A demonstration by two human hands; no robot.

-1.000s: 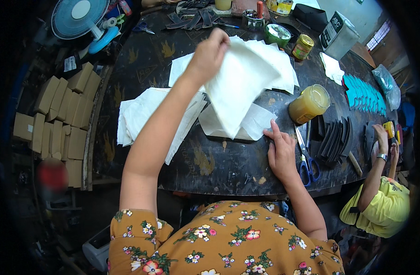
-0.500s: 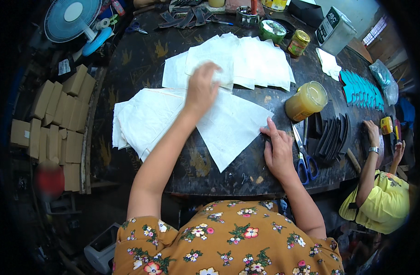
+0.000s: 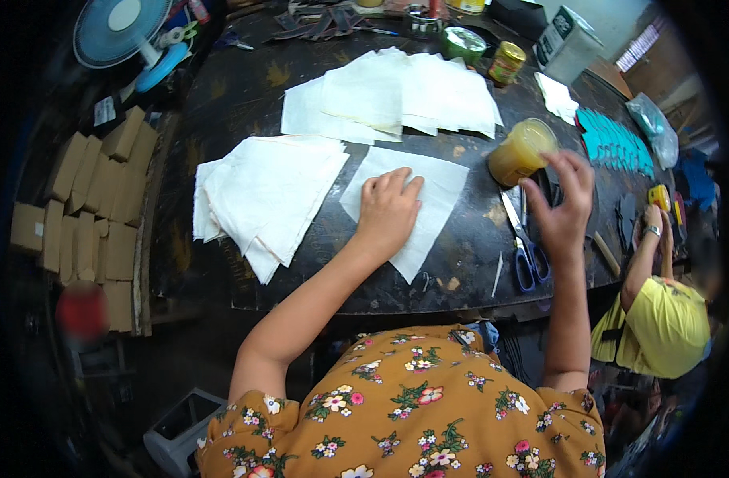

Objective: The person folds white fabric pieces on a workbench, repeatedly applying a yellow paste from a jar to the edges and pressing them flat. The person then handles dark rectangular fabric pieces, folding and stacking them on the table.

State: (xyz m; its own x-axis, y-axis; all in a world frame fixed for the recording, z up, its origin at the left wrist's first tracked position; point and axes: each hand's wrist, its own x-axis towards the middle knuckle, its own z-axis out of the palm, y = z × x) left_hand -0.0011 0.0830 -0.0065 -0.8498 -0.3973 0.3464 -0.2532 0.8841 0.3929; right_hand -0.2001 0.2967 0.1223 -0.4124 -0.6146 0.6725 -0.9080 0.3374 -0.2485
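Note:
My left hand (image 3: 390, 211) lies palm down on a single white cloth piece (image 3: 436, 179), fingers spread, pressing it to the dark table. My right hand (image 3: 567, 199) is raised just right of a clear jar of yellowish paste (image 3: 523, 151). Its thumb and fingers are apart and curved, with nothing visible between them; whether a fingertip touches the jar, I cannot tell. To the left is a stack of white cloth pieces (image 3: 269, 187). Beyond my left hand, more white cloth pieces (image 3: 364, 95) lie fanned out and overlapping.
Blue-handled scissors (image 3: 527, 259) and a thin white strip (image 3: 497, 275) lie near the table's front edge. Teal cut pieces (image 3: 615, 143) sit at the right. A metal can (image 3: 570, 44) and small jars stand at the back. A co-worker in yellow (image 3: 667, 327) is at the right.
My left hand has come back from the far cloth pieces onto the single piece, which now lies turned and apart from the stack. My right hand has left that piece's corner and risen beside the jar.

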